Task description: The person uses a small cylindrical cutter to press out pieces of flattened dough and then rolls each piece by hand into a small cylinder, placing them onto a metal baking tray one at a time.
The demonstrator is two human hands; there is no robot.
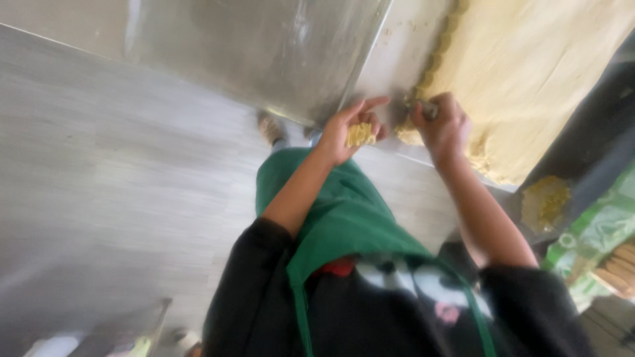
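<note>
Here the sheet of yellow dough (529,73) lies spread over the steel table (390,59) at the far right, its near-left edge already cut into a row of scallops. It looks soft and light, likely to stretch, tear or stick if pulled, so a cut piece is best lifted from underneath or cradled in the palm, not pinched hard at an edge.

The right hand (444,129) is clenched around a small metal cutter (426,108), fingers wrapped tight, and presses it down at the scalloped edge of the sheet. The left hand (354,129) is just beside it, to the left, over the table's near edge. It is cupped half open, palm up, with the forefinger stretched out, and a small ridged dough piece (360,134) rests loosely in the palm, not squeezed.

The person wears a green apron (344,218) over a black top. Further right, beyond the table's edge, sits a round container of yellow scraps (546,201), blurred.
</note>
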